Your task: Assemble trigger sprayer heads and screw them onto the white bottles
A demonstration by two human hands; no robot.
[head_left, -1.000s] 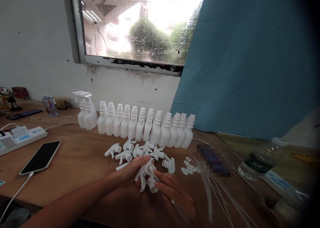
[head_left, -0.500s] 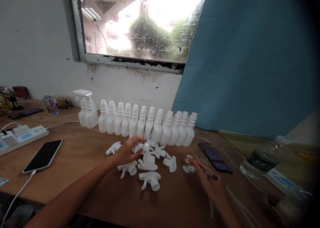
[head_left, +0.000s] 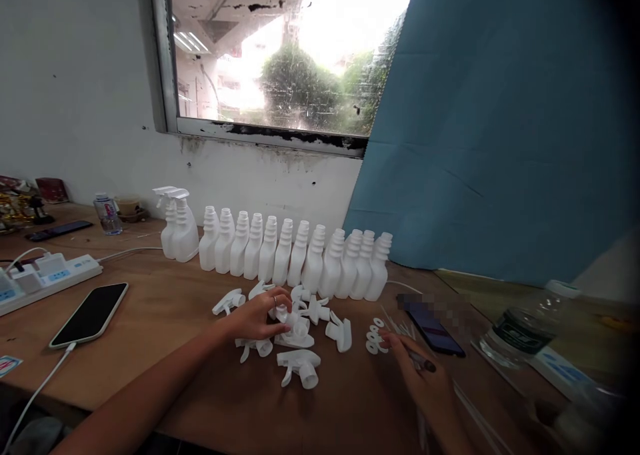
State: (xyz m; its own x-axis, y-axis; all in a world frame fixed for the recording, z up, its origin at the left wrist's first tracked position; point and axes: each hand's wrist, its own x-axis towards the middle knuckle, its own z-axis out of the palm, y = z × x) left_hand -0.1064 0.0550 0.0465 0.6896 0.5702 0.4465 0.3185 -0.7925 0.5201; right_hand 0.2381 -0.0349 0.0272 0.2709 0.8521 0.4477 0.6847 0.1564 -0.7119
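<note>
My left hand (head_left: 263,315), a ring on one finger, is curled round a white spray trigger head in the middle of a loose group; the fingers partly hide it. Near it lie other trigger heads, one in front (head_left: 300,367) and one to the right (head_left: 340,332). My right hand (head_left: 417,368) is closed on a dark brown pen-like stick (head_left: 423,360). Its fingertips reach the small white ring washers (head_left: 373,338) on the table, and whether they pinch one I cannot tell.
Behind the trigger heads stands a row of white bottles (head_left: 283,255); two at the left carry trigger heads (head_left: 173,193). Thin clear tubes (head_left: 480,412) lie by my right arm. Phones (head_left: 90,315), a power strip (head_left: 55,278) and a water bottle (head_left: 523,328) flank the work area.
My left hand has lowered the trigger head into the group, uncovering another behind it. My right hand stays by the washers, which have shifted slightly. The view has tilted up a little.
</note>
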